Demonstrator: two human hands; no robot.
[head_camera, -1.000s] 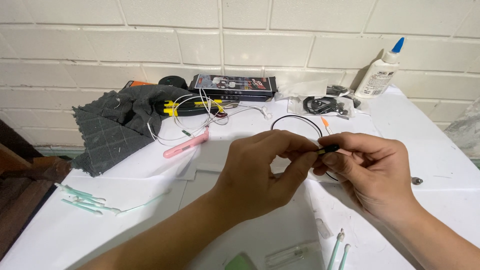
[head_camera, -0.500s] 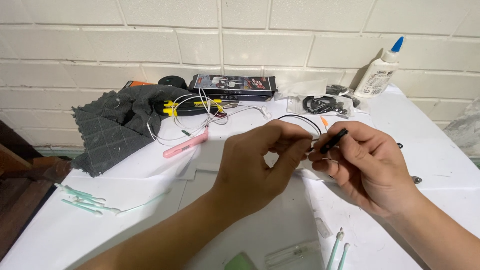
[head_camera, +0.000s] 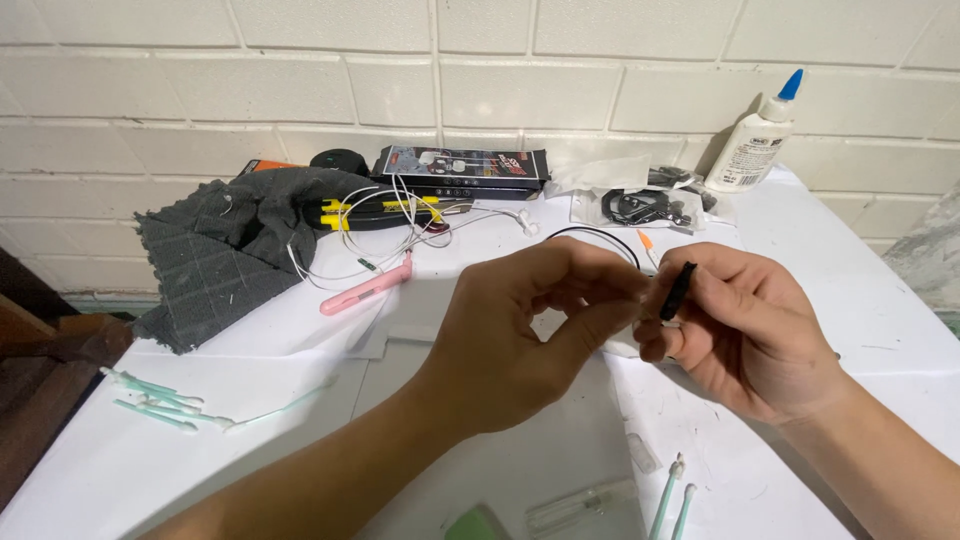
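Fingers of right hand pinch small black part; left hand fingers curled beside it, grip unclear

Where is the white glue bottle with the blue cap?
In the head view, the white glue bottle with the blue cap stands far right against the brick wall, beyond the right hand.

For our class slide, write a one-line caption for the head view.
Right hand grips a small black piece; left hand pinches beside it above a white table.

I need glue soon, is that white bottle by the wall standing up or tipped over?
Upright, leaning slightly: the white glue bottle stands on its base, blue cap on top.
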